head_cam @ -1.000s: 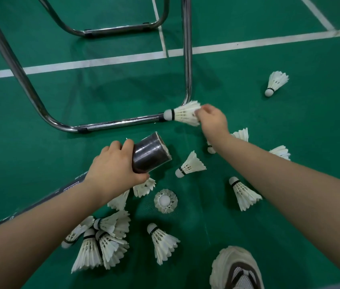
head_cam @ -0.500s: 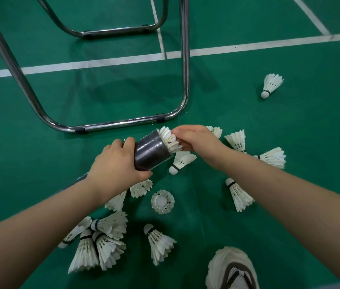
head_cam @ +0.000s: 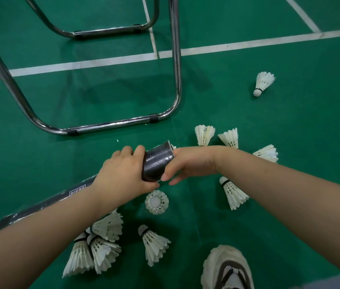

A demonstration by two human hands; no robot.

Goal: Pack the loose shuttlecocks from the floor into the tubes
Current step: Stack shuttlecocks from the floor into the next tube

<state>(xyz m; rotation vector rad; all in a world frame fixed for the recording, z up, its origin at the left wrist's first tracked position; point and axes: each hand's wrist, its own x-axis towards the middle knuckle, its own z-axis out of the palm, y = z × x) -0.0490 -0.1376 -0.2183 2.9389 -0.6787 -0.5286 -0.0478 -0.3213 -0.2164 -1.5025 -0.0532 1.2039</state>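
— Shoe [head_cam: 227,270] nearest, then?
— Yes, a pale trainer at the bottom edge, on the green floor [head_cam: 290,126]. Just left of it a loose shuttlecock [head_cam: 154,245] lies on its side. Further left a cluster of shuttlecocks [head_cam: 94,247] lies heaped, partly under the left forearm.
— And the tube?
— The black tube [head_cam: 156,163] slants up from the lower left. The left grip [head_cam: 123,176] is clenched round it just below the mouth. The right grip [head_cam: 190,163] covers the mouth with fingers trailing down the side; whether it pinches anything I cannot tell. A white sliver at the rim may be feather.
— Around them?
— A cork-up shuttlecock [head_cam: 156,202] stands just under the hands, and another shuttlecock [head_cam: 233,195] lies beneath the right forearm. A trio of shuttlecocks [head_cam: 229,137] sits beyond the right wrist.
— Farther?
— The chrome chair frame [head_cam: 113,126], the white court lines [head_cam: 102,62], and a lone shuttlecock [head_cam: 264,82] well apart to the right.
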